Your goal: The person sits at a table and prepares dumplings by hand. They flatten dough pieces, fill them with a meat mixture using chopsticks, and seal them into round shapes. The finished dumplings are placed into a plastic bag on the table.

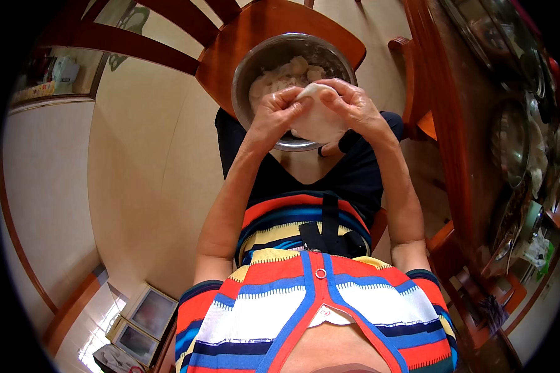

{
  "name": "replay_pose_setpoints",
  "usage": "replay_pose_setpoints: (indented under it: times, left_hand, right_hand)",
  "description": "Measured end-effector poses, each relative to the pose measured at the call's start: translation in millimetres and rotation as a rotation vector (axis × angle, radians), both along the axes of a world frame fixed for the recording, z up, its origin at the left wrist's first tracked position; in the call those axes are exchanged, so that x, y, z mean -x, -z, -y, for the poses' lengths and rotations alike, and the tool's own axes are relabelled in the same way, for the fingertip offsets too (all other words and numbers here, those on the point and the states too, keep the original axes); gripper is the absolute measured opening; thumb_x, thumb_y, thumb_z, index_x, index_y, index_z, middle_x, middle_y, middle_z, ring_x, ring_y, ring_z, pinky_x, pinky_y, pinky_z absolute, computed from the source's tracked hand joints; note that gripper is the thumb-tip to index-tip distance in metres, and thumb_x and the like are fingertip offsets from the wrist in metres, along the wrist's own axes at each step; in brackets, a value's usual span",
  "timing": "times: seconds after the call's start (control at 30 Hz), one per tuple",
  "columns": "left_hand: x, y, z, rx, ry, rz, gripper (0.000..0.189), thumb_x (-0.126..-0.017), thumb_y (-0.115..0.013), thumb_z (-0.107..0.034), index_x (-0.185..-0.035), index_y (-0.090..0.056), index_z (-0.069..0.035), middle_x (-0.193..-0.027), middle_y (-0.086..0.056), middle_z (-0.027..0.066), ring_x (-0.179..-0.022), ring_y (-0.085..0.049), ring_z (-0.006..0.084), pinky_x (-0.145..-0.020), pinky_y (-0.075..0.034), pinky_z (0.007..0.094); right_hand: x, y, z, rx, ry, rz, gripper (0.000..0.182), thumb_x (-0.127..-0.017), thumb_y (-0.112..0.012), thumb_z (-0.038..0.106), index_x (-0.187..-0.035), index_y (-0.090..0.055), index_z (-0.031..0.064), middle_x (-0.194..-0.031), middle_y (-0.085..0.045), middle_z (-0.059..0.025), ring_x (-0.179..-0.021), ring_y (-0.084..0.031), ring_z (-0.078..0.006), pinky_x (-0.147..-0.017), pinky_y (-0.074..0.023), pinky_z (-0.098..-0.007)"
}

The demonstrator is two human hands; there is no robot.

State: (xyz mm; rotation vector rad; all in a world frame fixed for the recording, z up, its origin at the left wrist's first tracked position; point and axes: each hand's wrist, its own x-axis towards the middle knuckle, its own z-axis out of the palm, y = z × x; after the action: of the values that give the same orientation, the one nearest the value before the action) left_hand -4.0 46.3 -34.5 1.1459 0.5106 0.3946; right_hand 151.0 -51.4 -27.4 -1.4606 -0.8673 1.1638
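A round, flat sheet of white dough [319,119] hangs between my hands over the near side of a metal bowl [241,93]. My left hand [277,109] pinches the sheet's upper left edge between thumb and fingers. At its upper right, my right hand [352,105] grips the edge with the thumb on top. Behind the sheet, the bowl holds pale dough pieces [284,77] and loose flour. The bowl rests on the seat of a wooden chair [280,18], in front of my knees.
On the right stands a wooden table [448,116] with a glass lid [511,142], dishes and a metal tray crowded on it. Another wooden chair [448,252] is tucked near its side. Framed pictures [151,312] are at the lower left.
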Motion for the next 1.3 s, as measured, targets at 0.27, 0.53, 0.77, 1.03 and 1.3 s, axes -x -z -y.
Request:
replay_pose_setpoints:
  times: [0.27, 0.53, 0.77, 1.03, 1.3]
  left_hand:
    - [-10.3, -1.9, 2.2, -0.105, 0.001, -0.091, 0.021, -0.089, -0.058, -0.021, -0.094, -0.064, -0.001, -0.075, -0.059, -0.0022, -0.07, -0.05, 0.0019, -0.061, -0.043, 0.018]
    - [-10.7, -15.8, -5.1, 0.283, 0.046, -0.166, 0.032, -0.085, -0.063, -0.021, -0.109, -0.055, -0.001, -0.096, -0.06, 0.0059, -0.086, -0.061, 0.0138, -0.073, -0.054, 0.0283]
    - [-14.6, -13.3, -2.3, 0.147, 0.079, -0.075, 0.055, -0.064, -0.073, 0.007, -0.115, -0.054, 0.001, -0.102, -0.061, 0.0076, -0.092, -0.06, 0.0145, -0.079, -0.052, 0.0295]
    - [-21.5, -20.7, -4.3, 0.22, 0.236, -0.061, 0.054, -0.065, -0.073, 0.002, -0.115, -0.054, 0.003, -0.101, -0.061, 0.0089, -0.093, -0.059, 0.0159, -0.082, -0.048, 0.0279]
    - [-44.6, -22.7, 16.2, 0.058, 0.258, -0.081, 0.045, -0.067, -0.078, -0.011, -0.106, -0.059, 0.001, -0.093, -0.063, 0.0078, -0.085, -0.06, 0.014, -0.075, -0.05, 0.0271]
  right_hand:
    - [8.5, 4.1, 1.0, -0.057, 0.107, 0.059, 0.027, -0.09, -0.056, 0.029, -0.095, -0.065, 0.0037, -0.079, -0.063, -0.0017, -0.077, -0.056, -0.009, -0.07, -0.0464, -0.0245]
    - [-14.6, -26.4, 19.5, 0.011, -0.063, -0.356, 0.049, -0.08, -0.068, 0.019, -0.119, -0.048, -0.0043, -0.101, -0.059, -0.0092, -0.093, -0.056, -0.0131, -0.081, -0.0462, -0.0249]
    - [-21.1, -32.3, 33.4, -0.002, -0.025, -0.256, 0.058, -0.072, -0.068, 0.001, -0.124, -0.043, -0.0071, -0.107, -0.058, -0.0119, -0.095, -0.058, -0.0159, -0.083, -0.0471, -0.0267]
    - [-26.5, -42.8, 47.1, 0.068, 0.039, -0.287, 0.049, -0.072, -0.068, 0.003, -0.116, -0.05, -0.008, -0.099, -0.061, -0.012, -0.089, -0.06, -0.0154, -0.08, -0.0483, -0.0271]
    - [-8.2, -34.1, 54.1, 0.03, 0.38, -0.062, 0.026, -0.074, -0.073, 0.012, -0.092, -0.059, -0.0007, -0.081, -0.063, -0.0059, -0.072, -0.059, -0.0098, -0.063, -0.0492, -0.0236]
